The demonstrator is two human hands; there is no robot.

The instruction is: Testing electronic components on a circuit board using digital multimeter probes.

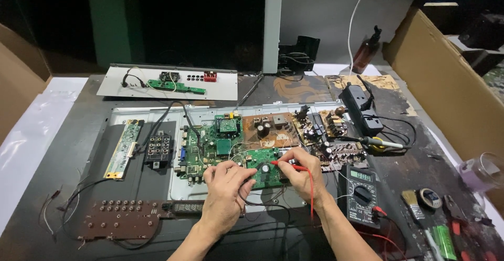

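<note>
On the dark desk (63, 187) lies a big grey metal panel (147, 115) with many circuit boards on it. Near its front edge sits a small green board (261, 162), and both hands are on it. The left hand (227, 183) rests at the board's left side with its fingers curled in; a black wire runs under it, but I cannot tell what the fingers grip. The right hand (300, 173) pinches a thin red probe (286, 165), and the tip of the probe touches the small green board. A red wire (312, 193) hangs down from the probe over the right wrist.

Just right of the right arm lies a dark meter (361, 194) with a round dial and a little screen. Behind it rests a soldering iron (382, 143), and farther back a black power strip (362, 108). A larger green board (206, 145) sits just left of the small one. A brown board with many buttons (122, 218) lies near the front left of the desk.
</note>
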